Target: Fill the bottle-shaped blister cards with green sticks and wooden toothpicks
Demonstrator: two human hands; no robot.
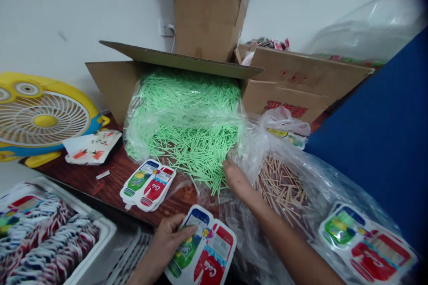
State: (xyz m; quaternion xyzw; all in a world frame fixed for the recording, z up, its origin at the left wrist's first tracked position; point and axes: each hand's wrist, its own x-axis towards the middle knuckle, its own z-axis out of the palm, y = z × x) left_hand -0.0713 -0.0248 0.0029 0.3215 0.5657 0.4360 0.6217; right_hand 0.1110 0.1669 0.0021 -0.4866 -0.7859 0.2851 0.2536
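Observation:
My left hand [167, 240] grips a bottle-shaped twin packet [200, 249] printed with a green Sprite bottle and a red Cola bottle. My right hand [236, 177] reaches into the near right edge of a heap of thin green sticks [207, 147], its fingers curled together on some of them. The heap spills from a clear plastic bag [133, 124] in an open carton. A small stack of the same packets [147, 185] lies on the table between the heap and my left hand. My right fingertips are partly hidden among the sticks.
Brown sticks [281, 182] lie on clear plastic at the right, with more packets [364, 245] nearer. A white foam box [105, 231] of packed packets stands at lower left. A yellow fan [47, 120] and cartons [207, 18] stand behind; a blue panel [374, 129] bounds the right.

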